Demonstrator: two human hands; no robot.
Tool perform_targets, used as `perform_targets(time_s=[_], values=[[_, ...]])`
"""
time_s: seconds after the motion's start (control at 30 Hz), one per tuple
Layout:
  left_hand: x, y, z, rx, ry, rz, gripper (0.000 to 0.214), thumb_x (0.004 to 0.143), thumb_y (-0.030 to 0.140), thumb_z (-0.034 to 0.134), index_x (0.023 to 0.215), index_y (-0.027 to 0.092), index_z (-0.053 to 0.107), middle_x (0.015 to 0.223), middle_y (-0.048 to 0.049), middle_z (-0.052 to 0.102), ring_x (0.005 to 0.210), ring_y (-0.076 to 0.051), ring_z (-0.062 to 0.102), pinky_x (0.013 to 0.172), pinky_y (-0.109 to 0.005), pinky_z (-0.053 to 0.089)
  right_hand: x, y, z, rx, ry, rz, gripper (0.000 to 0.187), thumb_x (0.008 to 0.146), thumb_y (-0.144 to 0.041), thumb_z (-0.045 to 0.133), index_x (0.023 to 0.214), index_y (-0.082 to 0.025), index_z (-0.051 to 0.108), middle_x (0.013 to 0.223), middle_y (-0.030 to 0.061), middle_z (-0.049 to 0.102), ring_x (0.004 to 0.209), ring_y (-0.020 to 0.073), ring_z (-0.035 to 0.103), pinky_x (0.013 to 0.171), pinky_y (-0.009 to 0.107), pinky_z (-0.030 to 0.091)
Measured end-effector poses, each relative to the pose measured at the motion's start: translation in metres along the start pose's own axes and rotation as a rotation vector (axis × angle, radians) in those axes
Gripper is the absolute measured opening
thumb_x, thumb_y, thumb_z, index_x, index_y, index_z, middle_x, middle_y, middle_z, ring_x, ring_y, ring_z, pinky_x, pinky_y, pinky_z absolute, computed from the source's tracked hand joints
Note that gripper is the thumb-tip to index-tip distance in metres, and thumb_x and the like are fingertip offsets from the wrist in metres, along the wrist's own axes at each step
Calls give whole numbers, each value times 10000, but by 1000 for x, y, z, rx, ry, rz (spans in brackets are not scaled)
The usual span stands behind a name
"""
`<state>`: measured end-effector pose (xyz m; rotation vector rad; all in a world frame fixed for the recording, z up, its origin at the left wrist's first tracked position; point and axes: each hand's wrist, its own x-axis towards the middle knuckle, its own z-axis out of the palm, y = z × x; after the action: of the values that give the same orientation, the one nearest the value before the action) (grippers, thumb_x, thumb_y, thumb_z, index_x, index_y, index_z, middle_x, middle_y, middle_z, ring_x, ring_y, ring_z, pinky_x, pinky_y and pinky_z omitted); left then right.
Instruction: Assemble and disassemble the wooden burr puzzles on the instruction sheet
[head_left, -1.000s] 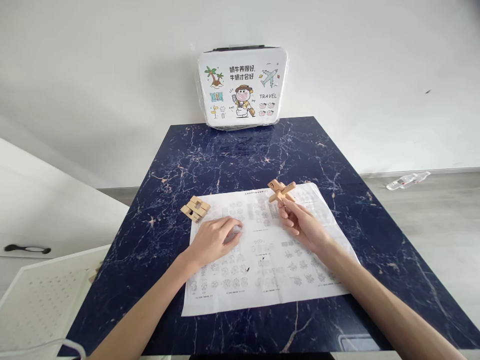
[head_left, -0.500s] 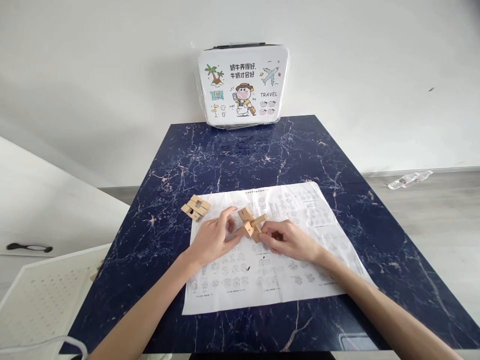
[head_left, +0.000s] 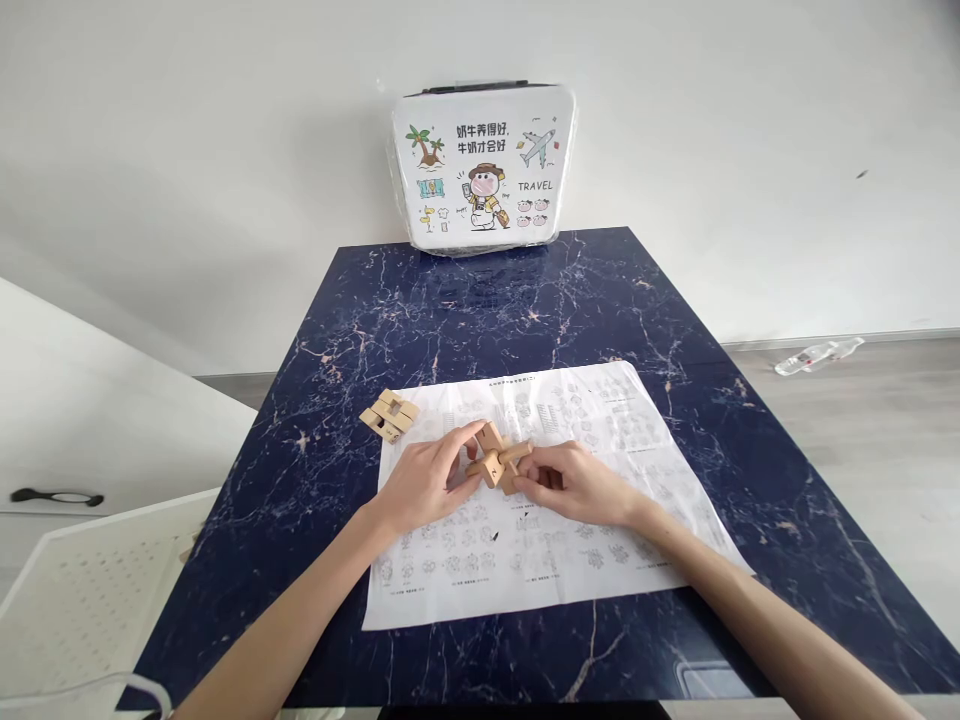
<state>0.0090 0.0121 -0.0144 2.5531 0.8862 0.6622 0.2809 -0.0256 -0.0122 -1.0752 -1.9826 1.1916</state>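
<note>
Between my two hands is a wooden burr puzzle (head_left: 493, 467) of interlocking, numbered pale bars, partly assembled and held just over the printed sheet. My left hand (head_left: 429, 474) grips it from the left, the thumb low and the index finger on the upper bar. From the right, my right hand (head_left: 574, 481) pinches the bars on that side, its other fingers curled. Under both hands lies the white instruction sheet (head_left: 450, 597), covered in small diagrams. At the sheet's upper left corner rests a group of wooden pieces (head_left: 390, 414) placed side by side.
The dark blue marbled table (head_left: 480, 330) carries everything. A white cartoon-printed case (head_left: 484, 170) in clear plastic stands at its far edge against the wall. A white perforated bin (head_left: 67, 590) is at the lower left. Plastic bottles (head_left: 817, 356) lie on the floor at right.
My left index finger has come down onto the puzzle's upper bar, closing the hand around it. The puzzle has tilted slightly, and my right hand keeps its pinch.
</note>
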Motion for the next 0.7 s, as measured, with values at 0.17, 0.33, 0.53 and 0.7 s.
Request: perform_targets(time_s=[0.17, 0.33, 0.53, 0.7], values=[[1, 2, -2, -12, 18, -8, 485, 1089, 358, 558, 1535, 246, 403, 1044, -46, 740, 548, -97, 632, 540, -243, 534, 0, 0, 2, -22, 22, -19, 325, 1057, -372, 654, 768, -225, 669, 624, -27, 607, 499, 113, 484, 506, 283, 361], [1, 4, -3, -43, 44, -17, 506, 1065, 405, 616, 1511, 260, 425, 989, -11, 748, 519, -90, 602, 546, -247, 538, 0, 0, 4, -42, 43, -33, 288, 1032, -394, 705, 798, -227, 695, 654, -23, 633, 524, 123, 528, 541, 291, 411], [5, 8, -6, -180, -30, -74, 878, 894, 384, 809, 1622, 317, 322, 1277, -110, 634, 934, -231, 696, 800, -402, 636, -1, 5, 5, -3, 91, -81, 275, 1055, -386, 679, 829, -235, 719, 678, -6, 644, 524, 129, 508, 505, 288, 397], [6, 16, -6, -529, -93, -169, 1218, 779, 498, 943, 1710, 363, 168, 1618, -179, 411, 1407, -383, 540, 1096, -558, 570, -2, 5, 5, -24, 60, -99, 235, 1074, -414, 660, 1027, -234, 803, 690, -5, 646, 537, 135, 515, 524, 293, 419]])
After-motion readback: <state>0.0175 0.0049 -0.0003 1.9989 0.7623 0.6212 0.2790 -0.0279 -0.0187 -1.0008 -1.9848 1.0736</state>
